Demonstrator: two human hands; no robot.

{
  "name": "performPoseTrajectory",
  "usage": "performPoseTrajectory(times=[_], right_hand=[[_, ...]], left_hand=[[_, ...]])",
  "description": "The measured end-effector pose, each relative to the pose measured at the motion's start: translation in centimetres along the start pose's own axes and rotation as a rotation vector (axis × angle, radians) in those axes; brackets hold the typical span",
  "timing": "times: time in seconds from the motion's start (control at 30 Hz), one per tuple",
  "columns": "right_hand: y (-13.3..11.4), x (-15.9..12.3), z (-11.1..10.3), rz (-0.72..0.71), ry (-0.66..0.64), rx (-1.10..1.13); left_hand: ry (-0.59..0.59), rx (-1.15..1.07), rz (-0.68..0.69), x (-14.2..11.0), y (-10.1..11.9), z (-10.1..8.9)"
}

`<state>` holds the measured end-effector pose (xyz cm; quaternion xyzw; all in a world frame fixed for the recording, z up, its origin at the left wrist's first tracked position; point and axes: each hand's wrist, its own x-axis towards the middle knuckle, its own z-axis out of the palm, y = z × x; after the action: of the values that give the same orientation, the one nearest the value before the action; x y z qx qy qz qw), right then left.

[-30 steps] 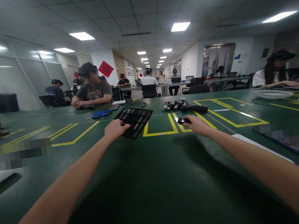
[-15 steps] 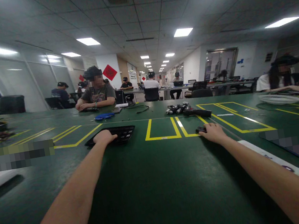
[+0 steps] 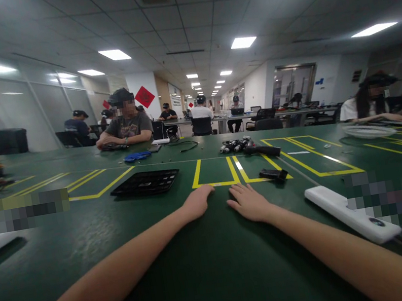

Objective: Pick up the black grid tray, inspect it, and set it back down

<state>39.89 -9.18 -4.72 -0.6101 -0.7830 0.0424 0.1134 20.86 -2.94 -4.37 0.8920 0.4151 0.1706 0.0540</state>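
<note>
In the head view, the left hand (image 3: 198,202) is loosely open, and the black tray (image 3: 145,184) lies to its left on the green table (image 3: 213,271). The right hand (image 3: 250,203) is palm down, fingers extended, near a small black object (image 3: 273,175).

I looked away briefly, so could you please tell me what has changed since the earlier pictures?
The black tray went down leftward onto the table and the small black object rightward; the left hand and right hand let go of them and moved inward. The blue item and dark bundle stayed put.
</note>
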Motion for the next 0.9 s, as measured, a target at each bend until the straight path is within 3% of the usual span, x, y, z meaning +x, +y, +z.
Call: performPoseTrajectory(times=[0.17, 0.27, 0.4, 0.5, 0.6, 0.73, 0.83, 0.9], right_hand=[[0.1, -0.4, -0.1, -0.020, -0.021, 0.028], [0.2, -0.4, -0.1, -0.029, 0.000, 0.018], [0.8, -0.2, -0.9, -0.044, 0.072, -0.008], [3.0, 0.0, -2.1, 0.071, 0.211, -0.068], [6.1, -0.3, -2.7, 0.278, 0.335, -0.154], [9.3, -1.1, -2.1, 0.470, 0.269, -0.215], [10.1, -1.4, -1.5, 0.503, 0.220, -0.217], [10.2, -1.4, -1.3, 0.502, 0.217, -0.218]], left_hand=[[-0.016, 0.005, 0.048, 0.5, -0.4, 0.2], [0.046, 0.019, 0.067, 0.1, 0.2, -0.2], [0.168, 0.030, 0.312, -2.4, 3.0, -1.2], [0.011, 0.021, 0.502, -4.7, 5.9, -1.9], [-0.123, 0.010, 0.561, -6.0, 7.7, -2.2], [-0.037, 0.031, 0.384, -5.1, 7.2, -2.2], [0.097, 0.132, 0.082, -3.2, 5.1, -2.4], [0.103, 0.182, -0.122, -2.1, 3.5, -2.7]])
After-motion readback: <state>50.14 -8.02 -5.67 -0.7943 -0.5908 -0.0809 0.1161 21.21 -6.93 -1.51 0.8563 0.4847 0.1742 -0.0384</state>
